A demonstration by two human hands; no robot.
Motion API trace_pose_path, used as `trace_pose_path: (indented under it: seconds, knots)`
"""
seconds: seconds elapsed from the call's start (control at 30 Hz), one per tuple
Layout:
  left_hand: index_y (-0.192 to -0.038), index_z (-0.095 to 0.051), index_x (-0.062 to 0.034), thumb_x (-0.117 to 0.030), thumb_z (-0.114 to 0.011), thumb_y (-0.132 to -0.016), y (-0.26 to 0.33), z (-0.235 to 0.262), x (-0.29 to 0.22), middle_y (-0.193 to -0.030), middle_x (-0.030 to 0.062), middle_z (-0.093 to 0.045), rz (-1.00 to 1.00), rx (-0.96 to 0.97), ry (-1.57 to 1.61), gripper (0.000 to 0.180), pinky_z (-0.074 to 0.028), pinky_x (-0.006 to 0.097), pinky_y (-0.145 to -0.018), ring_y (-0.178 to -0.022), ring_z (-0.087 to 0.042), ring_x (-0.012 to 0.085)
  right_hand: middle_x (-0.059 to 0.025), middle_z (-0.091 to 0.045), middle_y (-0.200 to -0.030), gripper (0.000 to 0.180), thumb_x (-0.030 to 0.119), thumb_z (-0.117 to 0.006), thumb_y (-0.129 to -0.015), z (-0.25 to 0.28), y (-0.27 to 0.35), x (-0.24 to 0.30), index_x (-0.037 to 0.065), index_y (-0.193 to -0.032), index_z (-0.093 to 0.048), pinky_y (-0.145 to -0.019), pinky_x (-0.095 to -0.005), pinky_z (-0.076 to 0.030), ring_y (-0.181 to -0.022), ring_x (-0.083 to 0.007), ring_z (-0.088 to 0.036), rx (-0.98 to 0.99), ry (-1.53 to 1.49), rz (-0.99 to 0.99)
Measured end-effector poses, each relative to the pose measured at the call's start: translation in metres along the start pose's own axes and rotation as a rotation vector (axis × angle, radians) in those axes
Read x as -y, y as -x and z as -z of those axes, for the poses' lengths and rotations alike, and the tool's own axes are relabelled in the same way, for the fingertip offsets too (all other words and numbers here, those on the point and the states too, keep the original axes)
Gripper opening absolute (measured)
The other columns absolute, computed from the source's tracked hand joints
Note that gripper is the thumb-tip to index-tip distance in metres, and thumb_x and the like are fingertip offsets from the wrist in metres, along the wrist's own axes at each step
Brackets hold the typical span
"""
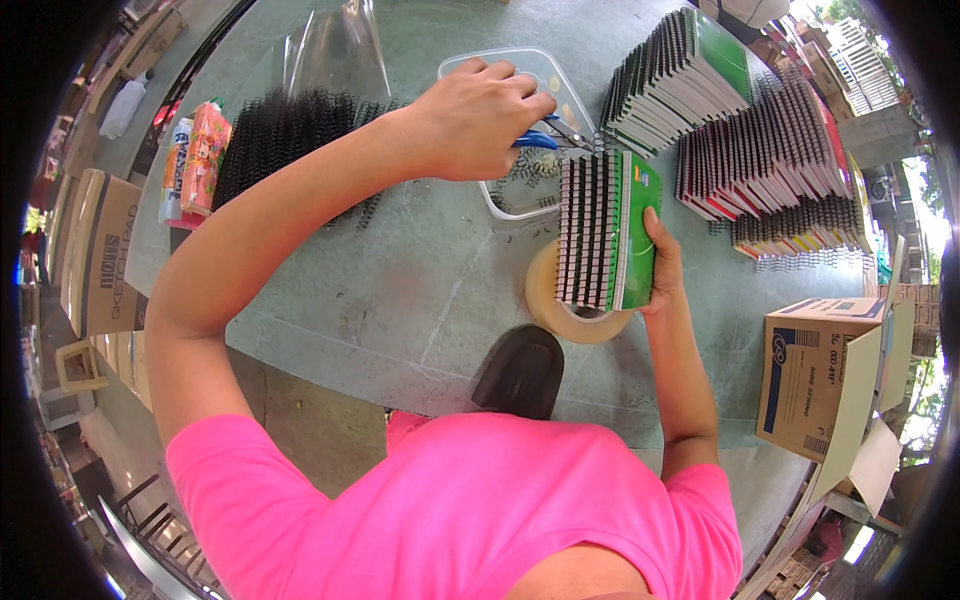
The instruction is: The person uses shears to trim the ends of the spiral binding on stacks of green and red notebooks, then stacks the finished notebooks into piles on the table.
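My left hand (482, 118) is closed around blue-handled pliers (548, 134). Their metal jaws are at the top end of the spiral bindings on a small stack of notebooks (590, 232); whether they touch the wire I cannot tell. With its thumb on the green cover, my right hand (664, 262) grips that stack from the right side. Beneath the stack lies a large roll of tape (545, 290), partly covered. Behind my left hand sits a clear plastic container (500, 54) with small bits of coiled wire in it.
Black wire coils (285, 140) lie in a pile on the left of the table (400, 350), beside clear plastic sheeting (335, 50) and packets (205, 155). Stacked green notebooks (680, 85) and red-edged notebooks (765, 150) stand at the right. A cardboard box (815, 375) is at the right edge.
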State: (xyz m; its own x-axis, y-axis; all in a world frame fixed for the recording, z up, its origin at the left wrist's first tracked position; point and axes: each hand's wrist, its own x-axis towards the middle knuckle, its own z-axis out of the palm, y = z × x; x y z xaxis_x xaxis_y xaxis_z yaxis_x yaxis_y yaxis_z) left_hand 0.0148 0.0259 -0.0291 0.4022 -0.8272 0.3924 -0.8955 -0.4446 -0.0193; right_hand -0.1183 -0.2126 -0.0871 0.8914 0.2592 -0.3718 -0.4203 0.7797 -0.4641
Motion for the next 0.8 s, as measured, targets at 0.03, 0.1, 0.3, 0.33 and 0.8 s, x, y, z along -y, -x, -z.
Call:
trace_pose_path:
  seconds: [0.03, 0.1, 0.3, 0.33, 0.8]
  knots:
    - [-0.102, -0.052, -0.0065, -0.009, -0.063, -0.065, -0.001, 0.0, -0.001, -0.087, 0.0099, -0.056, -0.009, -0.001, -0.02, 0.039, -0.043, 0.037, -0.077, -0.087, -0.053, 0.0279, -0.0149, -0.059, -0.104, 0.045, 0.025, -0.06, -0.08, 0.001, 0.0, 0.0, -0.001, -0.114, -0.048, -0.077, -0.0387, -0.051, -0.088, -0.0242, -0.061, 0.003, -0.001, -0.001]
    - [-0.101, -0.051, -0.0059, -0.009, -0.063, -0.065, -0.006, 0.003, -0.006, -0.087, 0.0096, -0.056, -0.002, 0.056, 0.0, 0.037, -0.043, 0.038, -0.076, -0.088, -0.053, 0.0276, -0.015, -0.059, -0.104, 0.045, 0.025, -0.06, -0.08, 0.002, 0.0, 0.001, -0.001, -0.114, -0.048, -0.078, -0.0388, -0.051, -0.088, -0.0241, -0.061, 0.005, 0.0, -0.004]
    - [-0.095, -0.052, -0.0042, -0.011, -0.063, -0.066, -0.014, 0.012, -0.013, -0.085, 0.0096, -0.055, 0.165, 0.34, 0.067, 0.031, -0.042, 0.039, -0.075, -0.09, -0.053, 0.0277, -0.0148, -0.059, -0.104, 0.045, 0.026, -0.06, -0.08, 0.002, 0.0, 0.0, -0.001, -0.114, -0.048, -0.078, -0.0385, -0.051, -0.088, -0.024, -0.061, 0.011, 0.01, -0.018]
    - [-0.096, -0.052, -0.0041, -0.011, -0.063, -0.067, -0.012, 0.011, -0.012, -0.086, 0.0102, -0.055, 0.188, 0.335, 0.105, 0.032, -0.042, 0.039, -0.076, -0.09, -0.053, 0.0281, -0.0148, -0.059, -0.104, 0.045, 0.026, -0.06, -0.08, 0.002, 0.0, 0.001, -0.001, -0.114, -0.048, -0.078, -0.0385, -0.051, -0.088, -0.024, -0.061, 0.008, 0.014, -0.019]
    - [-0.104, -0.053, -0.0073, -0.015, -0.063, -0.071, -0.01, 0.008, -0.009, -0.095, 0.0092, -0.055, 0.04, 0.17, 0.025, 0.035, -0.038, 0.039, -0.082, -0.095, -0.051, 0.0259, -0.015, -0.059, -0.104, 0.048, 0.027, -0.062, -0.079, 0.001, 0.0, 0.0, -0.001, -0.115, -0.047, -0.079, -0.0383, -0.05, -0.089, -0.0243, -0.061, -0.022, 0.053, -0.008]
